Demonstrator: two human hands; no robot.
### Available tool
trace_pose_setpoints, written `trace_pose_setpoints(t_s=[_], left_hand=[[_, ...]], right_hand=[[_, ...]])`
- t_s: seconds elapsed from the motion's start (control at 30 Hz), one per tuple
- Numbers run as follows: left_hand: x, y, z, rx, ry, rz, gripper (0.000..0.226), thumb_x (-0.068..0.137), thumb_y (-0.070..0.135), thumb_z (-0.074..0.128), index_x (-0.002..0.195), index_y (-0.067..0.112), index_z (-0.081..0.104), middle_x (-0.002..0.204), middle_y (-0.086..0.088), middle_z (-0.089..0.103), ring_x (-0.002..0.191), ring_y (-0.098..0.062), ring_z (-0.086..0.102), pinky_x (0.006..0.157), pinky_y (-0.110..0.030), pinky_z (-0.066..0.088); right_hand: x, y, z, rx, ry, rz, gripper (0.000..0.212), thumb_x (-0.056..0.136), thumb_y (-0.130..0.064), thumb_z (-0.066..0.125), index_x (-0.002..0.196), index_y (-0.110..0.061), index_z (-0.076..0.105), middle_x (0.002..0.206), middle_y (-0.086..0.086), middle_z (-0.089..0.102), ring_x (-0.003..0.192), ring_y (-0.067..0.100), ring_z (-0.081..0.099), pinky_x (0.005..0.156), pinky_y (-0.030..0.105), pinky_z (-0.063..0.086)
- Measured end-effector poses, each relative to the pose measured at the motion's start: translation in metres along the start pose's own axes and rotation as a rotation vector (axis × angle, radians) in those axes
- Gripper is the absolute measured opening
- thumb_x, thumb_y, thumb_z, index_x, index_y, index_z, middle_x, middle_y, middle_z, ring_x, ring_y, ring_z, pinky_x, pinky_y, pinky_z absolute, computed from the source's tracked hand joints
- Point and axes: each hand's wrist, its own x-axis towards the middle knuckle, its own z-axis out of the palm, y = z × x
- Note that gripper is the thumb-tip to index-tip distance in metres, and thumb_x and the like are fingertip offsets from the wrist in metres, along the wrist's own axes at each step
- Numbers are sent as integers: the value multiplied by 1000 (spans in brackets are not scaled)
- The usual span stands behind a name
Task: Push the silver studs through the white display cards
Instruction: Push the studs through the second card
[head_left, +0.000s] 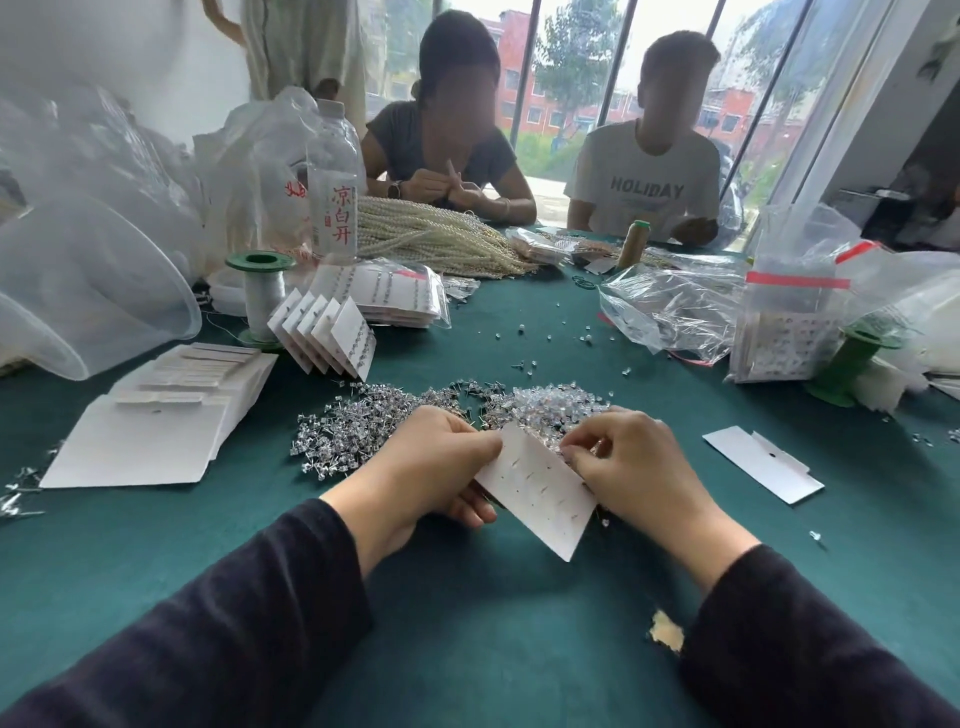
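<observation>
The left hand (431, 462) pinches the card (540, 493) by its left edge; the right hand (628, 462) pinches its upper right corner. The card hangs tilted over the green table (467, 623), at the near edge of the stud pile (363, 421), with blank cards (156, 431) stacked well left.

Single head-worn wide-angle cam, facing forward and down. Close on the fingers (470, 441), mid-frame. Green felt worktop (493, 623) fills the frame nearer than the fingers; two seated people (644, 171) and tall glass windows (576, 62) sit far beyond them.

Long dark sleeves (234, 623) cover both forearms; bare hands, no rings.
</observation>
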Motion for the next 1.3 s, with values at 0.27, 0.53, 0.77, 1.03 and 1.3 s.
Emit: trace_pose_setpoints(t_s=[0.27,0.53,0.77,1.03,1.3], left_hand=[[-2,3,-7,62,-88,-12,17,93,9,47,90,-2,60,67,-15,57,35,-12,50,33,-17,40],[-5,5,-8,162,-146,2,19,89,7,51,74,3,62,53,-4,59,36,-10,49,32,-15,34],[-4,5,-8,172,-145,10,20,91,10,52,78,0,64,57,-6,59,38,-10,49,32,-16,35],[-2,4,-9,179,-152,5,26,92,12,51,93,-11,63,64,-11,60,38,-10,50,33,-16,36],[-3,3,-9,168,-153,8,24,92,12,51,91,-9,64,61,-10,59,37,-9,50,33,-16,36]], right_hand=[[7,6,-9,80,-100,94,13,75,-14,69,65,-22,70,61,-11,61,59,0,53,50,6,37],[8,7,-3,62,-102,73,7,78,-19,68,72,-22,68,65,-11,57,61,0,50,50,6,34],[11,3,0,178,-112,145,16,74,-11,63,61,-20,63,61,-9,59,52,0,50,41,5,35],[9,6,-4,121,21,66,13,81,-13,61,70,-21,61,66,-9,60,62,2,53,53,7,38],[3,0,-4,145,14,21,12,81,-13,63,73,-21,62,67,-13,61,65,-1,55,58,3,38]])
